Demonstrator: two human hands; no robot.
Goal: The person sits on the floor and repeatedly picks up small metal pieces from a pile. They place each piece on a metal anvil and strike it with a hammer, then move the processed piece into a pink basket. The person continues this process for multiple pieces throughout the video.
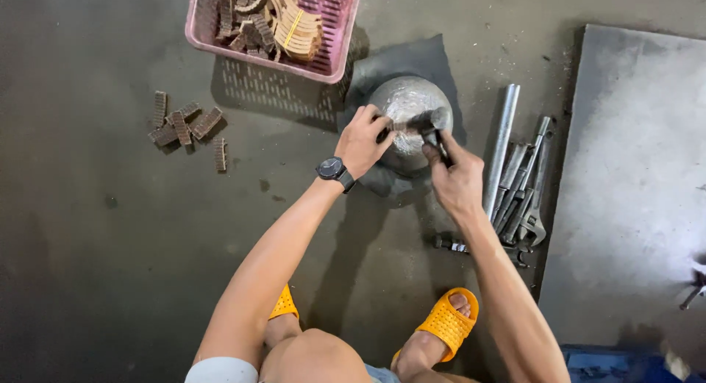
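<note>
1. Metal dome (409, 104) sits on the floor (110, 243), on a dark cloth (426, 59).
2. Left hand (362, 140) presses a small piece against the dome, grip closed on it.
3. Right hand (454, 179) clamps a dark tool (435, 139) at the dome's top.
4. Wrenches (522, 199) lie right of the dome; pink basket (202, 15) behind it.

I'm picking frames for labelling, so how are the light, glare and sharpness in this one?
Head view: light is bright on the rounded metal block, which shows glare; the pink basket casts a perforated shadow on the floor; the right hand and its dark tool look slightly blurred; corners darken.
</note>
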